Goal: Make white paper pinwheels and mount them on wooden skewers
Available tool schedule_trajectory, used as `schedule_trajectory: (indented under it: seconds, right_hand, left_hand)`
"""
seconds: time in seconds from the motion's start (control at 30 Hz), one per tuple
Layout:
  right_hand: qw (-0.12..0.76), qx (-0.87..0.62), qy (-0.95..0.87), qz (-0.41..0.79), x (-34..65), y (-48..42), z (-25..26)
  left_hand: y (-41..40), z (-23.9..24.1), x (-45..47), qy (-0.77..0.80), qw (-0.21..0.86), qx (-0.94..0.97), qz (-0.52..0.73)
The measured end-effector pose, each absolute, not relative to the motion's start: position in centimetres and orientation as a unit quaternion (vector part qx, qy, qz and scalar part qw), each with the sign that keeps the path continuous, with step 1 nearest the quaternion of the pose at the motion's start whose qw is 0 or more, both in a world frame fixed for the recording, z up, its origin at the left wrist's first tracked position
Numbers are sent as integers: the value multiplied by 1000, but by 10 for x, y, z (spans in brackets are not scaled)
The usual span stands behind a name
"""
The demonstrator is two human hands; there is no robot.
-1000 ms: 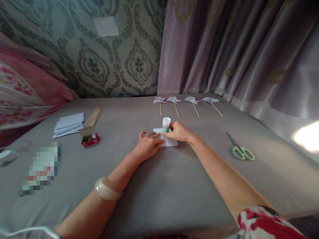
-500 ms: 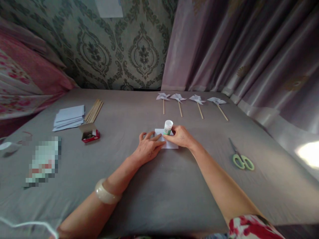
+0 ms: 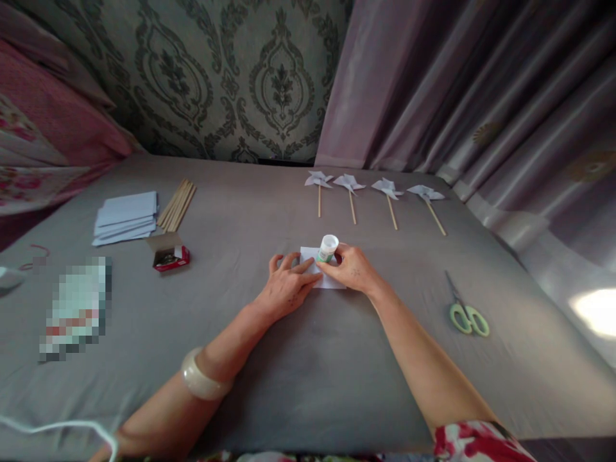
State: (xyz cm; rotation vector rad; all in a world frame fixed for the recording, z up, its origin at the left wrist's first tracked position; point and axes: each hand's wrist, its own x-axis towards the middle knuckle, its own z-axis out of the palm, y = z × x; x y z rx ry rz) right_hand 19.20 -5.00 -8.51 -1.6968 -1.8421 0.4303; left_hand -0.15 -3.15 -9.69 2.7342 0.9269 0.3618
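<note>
In the head view, a small white sheet of paper (image 3: 332, 282) lies flat on the grey cloth in front of me. My left hand (image 3: 291, 282) rests on the paper's left part with its fingers spread. My right hand (image 3: 351, 266) is closed around a glue stick (image 3: 328, 249), a white tube with a green band, tilted a little to the right. Its lower end is over the paper, partly hidden by my fingers; whether it touches I cannot tell.
Several paper pinwheels (image 3: 386, 188) on sticks lie in a row at the back right. Scissors (image 3: 466, 314) with green handles lie on the right. To the left are stacked paper sheets (image 3: 126, 215), wooden sticks (image 3: 178, 204), an open red box (image 3: 171, 258) and a blurred packet (image 3: 77, 308).
The glue stick has tilted slightly to the right along with my right hand. My left hand stays on the paper. The camera view has shifted a little downward.
</note>
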Motion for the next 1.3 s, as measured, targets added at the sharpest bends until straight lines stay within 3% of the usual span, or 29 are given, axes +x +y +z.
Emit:
schedule_trajectory:
  seconds: [0.23,0.47,0.67,1.3]
  right_hand:
    - [282,-632,-693,202,195,-49,-85]
    - [298,-631,-699,156,191,-47,-87]
    - [289,-627,-692,210,197,-48,-86]
    - [303,-634,-691,169,192,-46,-89]
  left_hand:
    - [-32,-96,-1,320,107,934,117]
    - [-32,-95,0,319,121,933,117]
    - [-32,-96,-1,319,110,934,115]
    - [-32,-98,-1,320,113,933,120]
